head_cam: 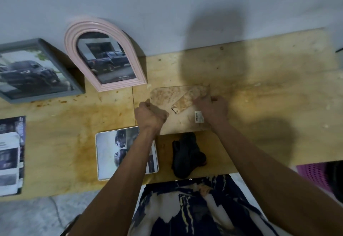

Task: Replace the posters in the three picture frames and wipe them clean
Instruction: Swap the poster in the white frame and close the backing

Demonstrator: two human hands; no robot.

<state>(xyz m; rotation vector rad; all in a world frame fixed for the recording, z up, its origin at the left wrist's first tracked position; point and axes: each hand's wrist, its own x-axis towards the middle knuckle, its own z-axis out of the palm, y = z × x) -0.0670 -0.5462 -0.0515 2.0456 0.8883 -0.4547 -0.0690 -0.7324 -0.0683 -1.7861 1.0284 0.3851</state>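
Brown frame: a speckled brown picture frame back (pixel 178 118) is laid face down on the stained wooden table (pixel 259 79), its stand flap (pixel 187 100) lifted.
Left hand (pixel 151 114): fingers are curled on the frame's left edge.
Right hand (pixel 211 108): the flap is pinched.
Poster: a loose car poster (pixel 109 154) is lying near left.
Cloth: a black cloth (pixel 187 154) is lying below the frame.
Wall: a pink arched frame (pixel 74 37) and a grey rectangular frame (pixel 72 79) are leaned there.
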